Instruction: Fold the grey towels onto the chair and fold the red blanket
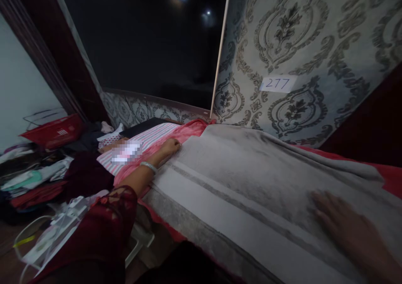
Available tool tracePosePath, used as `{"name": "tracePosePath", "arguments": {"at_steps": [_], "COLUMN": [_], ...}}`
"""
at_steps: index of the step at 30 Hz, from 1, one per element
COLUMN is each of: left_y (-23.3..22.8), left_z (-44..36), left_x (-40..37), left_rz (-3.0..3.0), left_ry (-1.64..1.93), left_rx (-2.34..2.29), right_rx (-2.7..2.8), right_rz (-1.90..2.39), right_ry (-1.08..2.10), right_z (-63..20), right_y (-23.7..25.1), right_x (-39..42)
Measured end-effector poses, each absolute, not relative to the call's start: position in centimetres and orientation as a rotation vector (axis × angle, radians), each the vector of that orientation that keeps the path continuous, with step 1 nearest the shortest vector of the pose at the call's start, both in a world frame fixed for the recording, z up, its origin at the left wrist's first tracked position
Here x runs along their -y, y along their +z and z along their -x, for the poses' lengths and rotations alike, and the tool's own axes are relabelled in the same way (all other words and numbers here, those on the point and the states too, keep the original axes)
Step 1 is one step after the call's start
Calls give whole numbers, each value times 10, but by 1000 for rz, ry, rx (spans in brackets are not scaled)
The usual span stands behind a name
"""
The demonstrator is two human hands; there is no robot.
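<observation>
My left hand (171,145) bunches the far edge of the grey striped cloth (251,179) spread over the red board cover (391,177); my right hand (348,225) lies flat and open near its close end. Uneven pulling may wrinkle it.

Your left arm stretches forward and away from you, its dark red lace sleeve (109,217) covering the upper arm and a silver bangle (148,166) circling the wrist. Beyond the bangle, your left hand (170,146) is curled into a loose fist, knuckles up. Your right hand (342,223), well to the right of the bangle and nearer you, lies flat, palm down, fingers spread and blurred.
</observation>
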State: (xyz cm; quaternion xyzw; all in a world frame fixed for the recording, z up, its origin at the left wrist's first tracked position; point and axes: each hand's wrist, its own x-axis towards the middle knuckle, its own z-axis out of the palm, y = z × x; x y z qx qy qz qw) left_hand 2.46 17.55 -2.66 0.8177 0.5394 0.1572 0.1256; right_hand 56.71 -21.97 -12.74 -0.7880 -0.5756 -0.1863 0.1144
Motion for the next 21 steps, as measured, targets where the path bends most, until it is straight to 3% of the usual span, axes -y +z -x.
{"name": "tracePosePath", "arguments": {"at_steps": [5, 21], "left_y": [-36, -10], "left_z": [-18, -83], "left_x": [-162, -201], "left_rz": [-2239, -2027], "left_ry": [496, 515], "left_rx": [-1651, -1741], "right_rx": [1778, 1732], "right_rz": [2227, 2237], "right_ry": [-376, -406], "right_z": [-502, -500], "right_y": [-133, -126], "right_x": [216, 212]}}
